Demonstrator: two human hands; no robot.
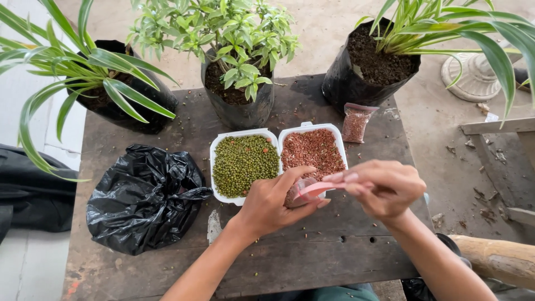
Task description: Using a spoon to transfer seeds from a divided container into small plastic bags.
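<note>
So there's a dark, weathered wooden tabletop (312,262) with everything on it. Across the back, from 10 to 2 o'clock, sit three plants in black grow bags: a long-leaf plant (120,100) at 10, a bushy one (239,95) at 12, and another long-leaf one (370,67) at 2. A crumpled black bag (145,198) lies at 9 o'clock, well apart from the hands.

Dead centre is a white hinged tray (277,136) opened flat, green beans (243,163) in the half toward 9, reddish grain (313,149) in the half toward 3. A small sealed packet (356,122) of the same reddish grain leans against the pot at 2.

Just at the 6 o'clock edge of the tray, both hands meet on a little bag (301,192) of reddish grain with a pink strip on top. The left hand (267,203) is cupped around it from 9 o'clock, grip clamped on it. The right hand (384,189) comes in from 3 o'clock, fingertips (334,177) pinched together on the pink strip. The bag sits over the tray's grain-side edge, held off the tabletop.
</note>
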